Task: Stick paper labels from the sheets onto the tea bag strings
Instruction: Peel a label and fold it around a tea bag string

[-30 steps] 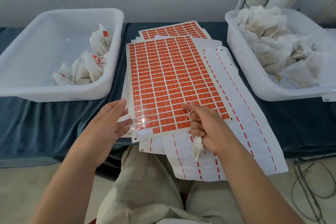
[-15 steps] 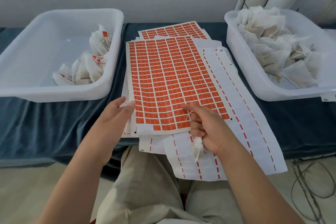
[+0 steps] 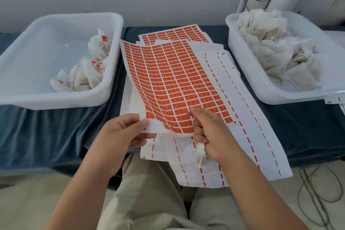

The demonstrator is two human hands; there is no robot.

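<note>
Your label sheet (image 3: 175, 84), a full grid of orange labels, lies in the middle of the table. Its left side curves up off the stack beneath. Your left hand (image 3: 123, 136) pinches its near left corner, thumb on top and fingers underneath. Your right hand (image 3: 211, 132) sits at the sheet's near edge, thumb and forefinger tips against the last rows of labels. Its lower fingers are curled round a white tea bag (image 3: 200, 153), whose end pokes out below the palm.

Under the sheet and to its right lie the spent sheets (image 3: 242, 117), white with red dashed strips, overhanging the near table edge above your lap. A second orange sheet (image 3: 173, 33) shows at the far side.

The left tub (image 3: 56, 101) holds a few labelled bags (image 3: 87, 73). The right tub (image 3: 280, 97) is piled with plain bags (image 3: 270, 43). Both tubs stand on a dark blue cloth (image 3: 46, 136). Cables (image 3: 321, 188) lie on the floor, near right.
</note>
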